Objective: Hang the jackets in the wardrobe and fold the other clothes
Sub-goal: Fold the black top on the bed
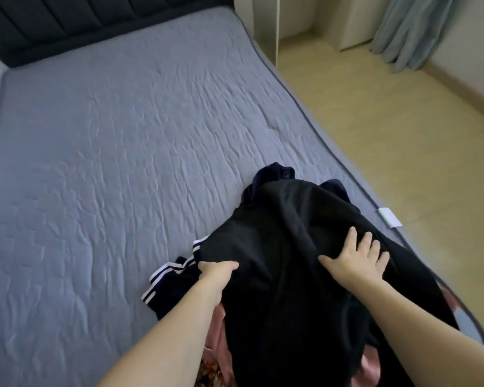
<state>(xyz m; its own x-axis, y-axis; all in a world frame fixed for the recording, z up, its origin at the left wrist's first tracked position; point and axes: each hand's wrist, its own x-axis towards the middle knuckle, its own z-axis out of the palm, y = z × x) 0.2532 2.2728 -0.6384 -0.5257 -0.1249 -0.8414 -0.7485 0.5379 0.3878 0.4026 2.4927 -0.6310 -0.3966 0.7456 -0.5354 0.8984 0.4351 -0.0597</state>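
grey quilted mattress (109,135); dark headboard (67,26); blue curtain (408,29); wooden floor (403,135)

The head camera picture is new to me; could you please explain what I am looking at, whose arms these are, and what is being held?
There is no machine here. The one picture comes from a wide-angle camera worn on a person's head, looking forward and down, so the two bare arms are that person's own. They stand at a bed with a blue-grey cover. On its near corner lies a pile of clothes: a black garment on top, a dark piece with white stripes under it, and something pink beneath. The left hand has a grip on the black garment's edge. The right hand rests on it with fingers spread. To the right are a pale floor and a curtain.
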